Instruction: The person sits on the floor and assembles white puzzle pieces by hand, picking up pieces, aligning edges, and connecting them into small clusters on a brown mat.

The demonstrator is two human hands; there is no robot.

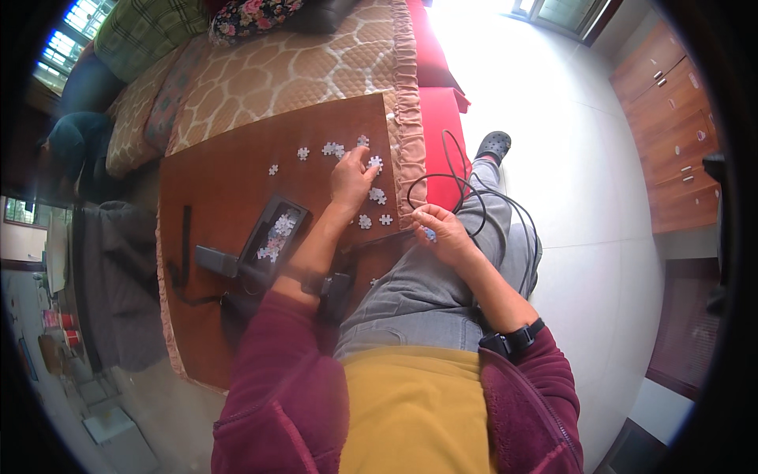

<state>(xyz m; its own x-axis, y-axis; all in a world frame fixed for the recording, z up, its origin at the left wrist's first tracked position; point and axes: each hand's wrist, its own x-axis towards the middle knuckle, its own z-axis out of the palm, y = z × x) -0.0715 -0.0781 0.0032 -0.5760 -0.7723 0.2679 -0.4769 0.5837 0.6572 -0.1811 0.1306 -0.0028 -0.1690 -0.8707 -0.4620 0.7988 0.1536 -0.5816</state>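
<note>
Yellow shirt [414,411] nearest, a puzzle piece [429,235] touches right fingers [433,214].

Floor [588,292]: pale tiles, right of the right grip [444,235]
Cabinet [667,118]: brown wood, farther right of that grip
Barred window [79,21]: far left, beyond the left grip [353,180]
Quilt [308,63]: tan, white-netted, beyond that grip
Light: floor glare [485,71] beyond the right grip

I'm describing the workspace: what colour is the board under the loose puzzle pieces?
The board is reddish-brown, best seen in the head view.
</note>
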